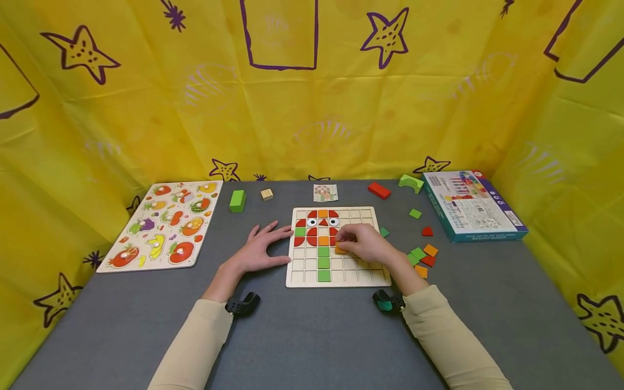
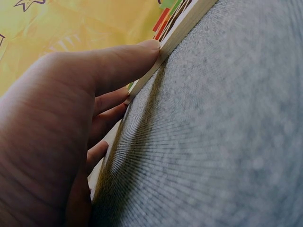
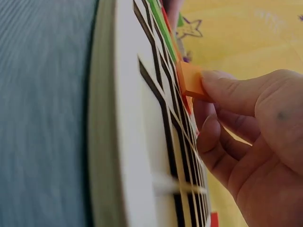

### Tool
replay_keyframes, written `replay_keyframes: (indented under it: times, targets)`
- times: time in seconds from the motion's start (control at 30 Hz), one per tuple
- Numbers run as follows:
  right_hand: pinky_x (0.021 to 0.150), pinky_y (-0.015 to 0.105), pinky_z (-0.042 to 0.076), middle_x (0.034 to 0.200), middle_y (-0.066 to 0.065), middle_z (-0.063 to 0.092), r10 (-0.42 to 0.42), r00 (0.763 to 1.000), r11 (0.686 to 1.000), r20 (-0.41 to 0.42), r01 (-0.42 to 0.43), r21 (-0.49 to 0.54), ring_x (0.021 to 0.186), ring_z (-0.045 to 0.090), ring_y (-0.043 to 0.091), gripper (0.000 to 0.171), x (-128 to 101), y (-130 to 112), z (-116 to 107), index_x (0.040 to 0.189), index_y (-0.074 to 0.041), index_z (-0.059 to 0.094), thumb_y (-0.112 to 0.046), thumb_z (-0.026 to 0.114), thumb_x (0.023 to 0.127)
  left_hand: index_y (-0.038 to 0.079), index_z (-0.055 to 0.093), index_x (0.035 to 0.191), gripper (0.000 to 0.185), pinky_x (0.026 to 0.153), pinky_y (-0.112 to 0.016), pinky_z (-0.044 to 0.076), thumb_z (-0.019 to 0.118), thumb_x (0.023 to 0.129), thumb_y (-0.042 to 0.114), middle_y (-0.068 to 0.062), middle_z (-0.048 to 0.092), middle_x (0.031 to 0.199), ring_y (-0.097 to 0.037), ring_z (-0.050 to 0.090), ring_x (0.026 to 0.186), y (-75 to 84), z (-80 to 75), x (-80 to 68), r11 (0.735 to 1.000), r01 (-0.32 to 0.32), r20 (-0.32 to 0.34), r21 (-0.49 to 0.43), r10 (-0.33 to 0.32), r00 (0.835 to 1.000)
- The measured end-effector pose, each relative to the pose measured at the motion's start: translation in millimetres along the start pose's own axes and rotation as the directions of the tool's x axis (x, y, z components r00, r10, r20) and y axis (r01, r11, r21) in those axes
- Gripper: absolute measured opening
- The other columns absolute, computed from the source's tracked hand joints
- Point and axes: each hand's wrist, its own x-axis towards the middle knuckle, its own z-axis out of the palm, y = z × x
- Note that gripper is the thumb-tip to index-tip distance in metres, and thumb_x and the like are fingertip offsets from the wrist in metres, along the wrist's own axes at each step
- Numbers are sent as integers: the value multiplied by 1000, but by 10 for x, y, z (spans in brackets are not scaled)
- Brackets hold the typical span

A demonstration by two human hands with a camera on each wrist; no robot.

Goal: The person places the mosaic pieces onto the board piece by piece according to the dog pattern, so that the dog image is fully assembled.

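Note:
A wooden grid board (image 1: 361,277) lies on the grey table, with red, green, orange and white eye tiles set in its left and middle cells. Between thumb and fingers, my right hand (image 1: 366,242) pinches an orange square tile (image 3: 190,81) at the board's surface, just right of the tile column. A green tile (image 1: 324,263) is among those running down this column. My left hand (image 1: 255,252) rests at the board's left edge with fingers spread; in the left wrist view its thumb (image 2: 128,61) touches the wooden side.
Loose red, green and orange tiles (image 1: 430,250) lie right of the board. Behind it are a small picture card (image 1: 325,193), a red block (image 1: 379,190) and a green arch (image 1: 411,183). A fruit puzzle board (image 1: 161,227) stands left, a flat box (image 1: 473,206) right.

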Motion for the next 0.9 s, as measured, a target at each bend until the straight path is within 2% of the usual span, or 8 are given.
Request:
replay_keyframes:
  times: [0.23, 0.43, 0.67, 0.9]
  targets:
    - [82, 33, 50, 89, -4, 66, -6, 1000, 997, 30, 8, -76, 84, 59, 16, 3, 70, -46, 86, 96, -10, 73, -8, 72, 94, 14, 52, 150, 73, 115, -64, -3, 74, 88, 44, -3, 42, 157, -35, 17, 151, 1, 10, 6, 1000, -7, 0, -4, 7, 1000]
    - [82, 34, 50, 89, -4, 63, -54, 998, 990, 40, 58, -129, 85, 57, 16, 8, 69, -28, 98, 89, -11, 75, -5, 73, 93, 14, 52, 150, 73, 115, -64, -2, 74, 88, 44, -3, 42, 157, -35, 17, 151, -9, -1, 5, 1000, -11, -4, 0, 11, 1000]
    - [83, 35, 50, 91, -5, 64, -64, 996, 989, 56, 71, -131, 86, 58, 15, 2, 50, -53, 87, 95, -8, 74, -7, 73, 93, 14, 52, 150, 72, 115, -64, -3, 74, 88, 44, -4, 42, 157, -36, 17, 151, 4, -20, -17, 1000, -5, 1, -7, 5, 1000]
    - [79, 37, 50, 93, -1, 65, -24, 1000, 997, 2, 24, -70, 85, 58, 18, 13, -66, -9, -34, 106, -6, 72, -11, 74, 93, 15, 52, 150, 73, 115, -64, -2, 74, 88, 45, -3, 42, 157, -34, 17, 151, 3, -10, -2, 1000, -8, 0, -1, 8, 1000]
